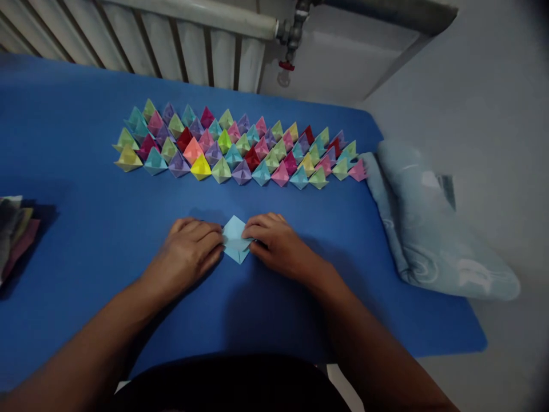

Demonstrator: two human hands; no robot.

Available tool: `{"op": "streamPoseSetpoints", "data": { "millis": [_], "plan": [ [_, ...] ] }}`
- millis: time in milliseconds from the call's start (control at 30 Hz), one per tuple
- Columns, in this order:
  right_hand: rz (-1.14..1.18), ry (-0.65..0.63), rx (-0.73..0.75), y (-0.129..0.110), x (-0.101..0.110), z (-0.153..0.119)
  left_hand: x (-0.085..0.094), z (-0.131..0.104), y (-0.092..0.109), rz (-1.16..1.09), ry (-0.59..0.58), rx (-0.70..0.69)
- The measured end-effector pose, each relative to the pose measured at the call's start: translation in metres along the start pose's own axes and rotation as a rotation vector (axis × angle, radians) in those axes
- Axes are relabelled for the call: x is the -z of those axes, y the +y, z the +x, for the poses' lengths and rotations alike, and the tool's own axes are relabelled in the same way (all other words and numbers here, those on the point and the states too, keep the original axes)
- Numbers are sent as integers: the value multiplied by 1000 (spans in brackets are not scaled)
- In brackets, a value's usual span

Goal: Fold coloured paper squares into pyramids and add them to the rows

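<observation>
A light blue piece of folded paper (pixel 234 229) lies on the blue tabletop in front of me, shaped like a diamond with a fold across its middle. My left hand (pixel 189 249) grips its left corner, fingers pressed together. On the opposite side my right hand (pixel 274 240) pinches the right corner between thumb and fingers. The fingertips hide both side corners. Beyond my hands stand rows of small folded paper boats (pixel 222 170) in pink, purple, green, blue, red and yellow, packed close together.
A rolled pale blue blanket (pixel 412 217) lies along the right edge of the blue table (pixel 107 229). At the far left sits a stack of coloured paper (pixel 19 234). Behind the table are a white radiator (pixel 193 51) and a pipe valve with a red handle (pixel 286 66).
</observation>
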State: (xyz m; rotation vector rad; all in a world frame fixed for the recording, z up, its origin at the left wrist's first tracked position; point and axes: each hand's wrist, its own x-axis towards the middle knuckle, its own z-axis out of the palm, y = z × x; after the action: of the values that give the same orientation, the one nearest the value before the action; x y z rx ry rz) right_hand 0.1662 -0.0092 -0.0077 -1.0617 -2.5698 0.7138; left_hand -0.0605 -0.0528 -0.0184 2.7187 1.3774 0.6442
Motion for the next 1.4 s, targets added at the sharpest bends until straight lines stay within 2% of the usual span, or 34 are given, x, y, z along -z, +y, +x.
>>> {"op": "streamPoseSetpoints", "data": {
  "millis": [233, 467, 700, 967, 1067, 1133, 1200, 1300, 1400],
  "plan": [
    [92, 26, -45, 12, 3, 1, -3, 1, -2, -108, -54, 157],
    [153, 119, -156, 9, -4, 2, -7, 2, -3, -110, -85, 302],
    [128, 145, -262, 4, -6, 5, -10, 5, -1, -41, -77, 331],
    [86, 139, -312, 0, -9, 8, -9, 7, -2, -19, -106, 325],
    [76, 150, -317, 0, -9, 8, -10, 5, -2, -15, -82, 329],
    [64, 161, -332, 0, -9, 7, -12, 4, -3, -1, -50, 293],
    [53, 168, -348, 1, -8, 6, -15, 4, -5, 5, -26, 191],
    [56, 167, -351, 2, -7, 5, -19, 3, -13, -19, -50, -19],
    [54, 153, -351, 3, -5, 4, -19, 4, -21, -40, -85, -96]
  ]
}}
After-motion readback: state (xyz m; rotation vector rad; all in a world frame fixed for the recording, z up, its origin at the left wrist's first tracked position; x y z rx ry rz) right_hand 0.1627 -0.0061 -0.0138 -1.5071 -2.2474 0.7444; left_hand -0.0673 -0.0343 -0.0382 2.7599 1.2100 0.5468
